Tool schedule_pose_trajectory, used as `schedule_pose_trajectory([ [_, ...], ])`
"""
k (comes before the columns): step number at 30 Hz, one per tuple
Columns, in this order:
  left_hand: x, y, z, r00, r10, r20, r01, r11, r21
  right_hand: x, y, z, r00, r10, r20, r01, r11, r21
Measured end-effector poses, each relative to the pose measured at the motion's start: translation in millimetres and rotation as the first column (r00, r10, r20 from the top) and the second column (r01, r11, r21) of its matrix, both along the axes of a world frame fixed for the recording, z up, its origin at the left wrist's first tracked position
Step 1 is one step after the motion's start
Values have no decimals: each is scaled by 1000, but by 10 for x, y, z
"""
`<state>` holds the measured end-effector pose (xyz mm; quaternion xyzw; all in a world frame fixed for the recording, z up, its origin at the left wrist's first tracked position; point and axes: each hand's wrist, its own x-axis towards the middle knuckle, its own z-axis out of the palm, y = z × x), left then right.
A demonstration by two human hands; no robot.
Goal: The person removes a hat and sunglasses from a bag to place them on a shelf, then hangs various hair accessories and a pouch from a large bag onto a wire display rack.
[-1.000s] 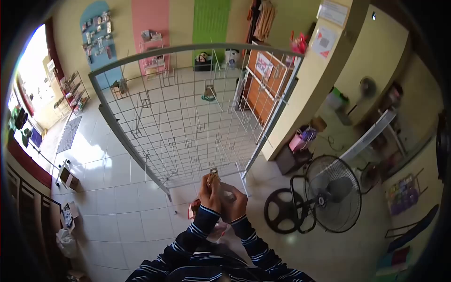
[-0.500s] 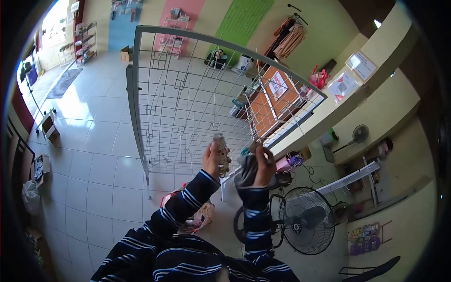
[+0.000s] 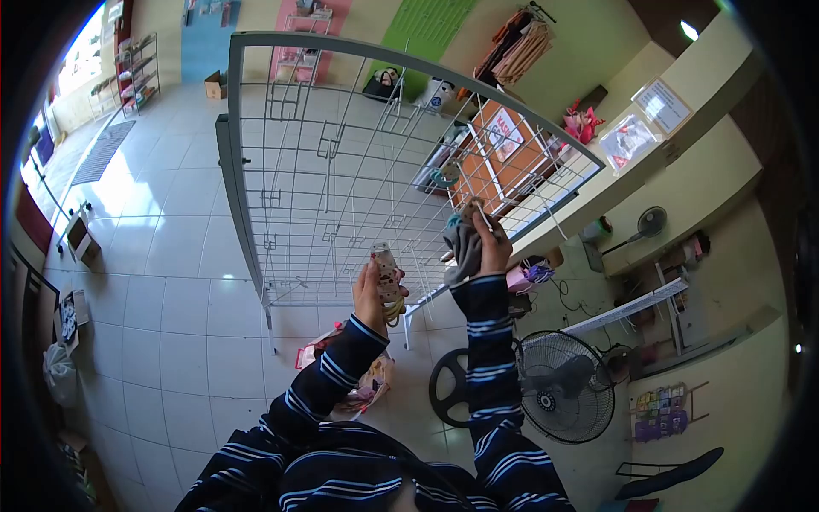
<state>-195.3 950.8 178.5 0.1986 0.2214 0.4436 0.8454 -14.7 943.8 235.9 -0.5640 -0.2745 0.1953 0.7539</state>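
Observation:
My left hand is closed around a pale, spotted, flat piece, with yellowish loops hanging below it. Higher and to the right, my right hand grips a soft grey cloth item by its top, where a brown card-like piece and a bit of teal show. Both hands are in front of a white wire grid rack with a grey frame. On the grid's right side, beyond my right hand, hangs a small teal and tan item. Several wire hooks stick out from the mesh.
A black floor fan stands close by my right arm. Under my left forearm, a bag of goods sits on the tiled floor. Behind the grid is an orange-brown counter. Open boxes line the left side.
My right hand has moved up and right with the grey cloth item, nearer the grid's right side. My left hand has shifted slightly left and down, still holding the spotted piece.

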Motion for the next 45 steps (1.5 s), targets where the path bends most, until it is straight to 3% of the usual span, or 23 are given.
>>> schedule_pose_trajectory([
  [3, -33, -1, -27, 999, -45, 19, 44, 998, 46, 119, 348, -30, 995, -13, 95, 13, 1000, -4],
  [5, -46, 1, -59, 982, -134, 129, 130, 991, 39, 145, 479, 27, 997, 30, 65, -26, 997, -74],
  [7, -62, -3, -18, 979, -142, 149, 139, 990, 31, -56, 433, 249, 976, 113, -183, -140, 980, -138],
  [8, -62, -1, 8, 982, -132, 134, 129, 991, 29, 37, 424, 140, 975, 119, -188, -147, 979, -144],
  [9, -73, -3, 12, 985, -123, 120, 121, 992, 28, 185, 398, -49, 999, 35, -2, -35, 999, -32],
  [11, -106, 2, 11, 983, -127, 131, 120, 991, 59, -141, 43, -31, 991, -54, 126, 48, 998, 46],
  [12, -113, -1, 40, 993, -85, 79, 78, 993, 93, -484, -192, 52, 935, -141, 326, 189, 975, -120],
  [13, -102, -3, 56, 999, -44, 25, 40, 991, 127, -599, -376, -91, 960, 46, 278, 32, 962, -270],
  [14, -75, -25, 47, 998, 18, 62, -26, 991, 135, -883, -486, -118, 830, 118, 544, 20, 970, -241],
  [15, -39, -42, 22, 998, 6, 55, -13, 992, 126, -1106, -579, -94, 747, 176, 641, 55, 945, -323],
  [16, 21, -43, 0, 992, 125, 10, -124, 965, 232, -1193, -567, -179, 707, 171, 687, 31, 962, -271],
  [17, 76, -61, -16, 970, 242, -17, -222, 912, 345, -1257, -552, -236, 788, 126, 603, 67, 956, -286],
  [21, 166, -131, 10, 972, 214, -99, -151, 887, 436, -1207, -563, -329, 841, 62, 538, 162, 919, -359],
  [23, 217, -124, 40, 960, 262, -103, -180, 852, 491, -1044, -550, -538, 832, 120, 541, 1, 976, -217],
  [24, 187, -137, 108, 982, 176, -62, -128, 879, 459, -1128, -550, -345, 940, 136, 314, -59, 968, -244],
  [25, 171, -144, 142, 996, 92, -19, -75, 901, 427, -1127, -548, -305, 941, 127, 314, -50, 969, -243],
  [29, 222, -91, 117, 991, 130, -28, -98, 854, 512, -1151, -551, -258, 908, 118, 401, -8, 964, -266],
  [32, 222, -79, 176, 963, -70, 260, 46, 994, 96, -1203, -603, -128, 877, -98, 470, 127, 991, -30],
  [35, 114, -83, 296, 941, -125, 314, 111, 992, 63, -1187, -621, 63, 860, -201, 469, 229, 973, -3],
  [36, 127, -88, 282, 951, -120, 284, 107, 992, 62, -1061, -590, 17, 753, -286, 592, 303, 950, 73],
  [40, 134, -92, 211, 978, -52, 201, 40, 997, 63, -759, -473, 101, 602, -448, 661, 455, 873, 177],
  [43, 124, -61, 145, 983, -49, 176, 38, 997, 66, -632, -427, 137, 480, -479, 735, 527, 827, 194],
  [45, 113, -50, 122, 984, -46, 170, 35, 997, 65, -601, -389, 151, 462, -495, 736, 529, 820, 219],
])
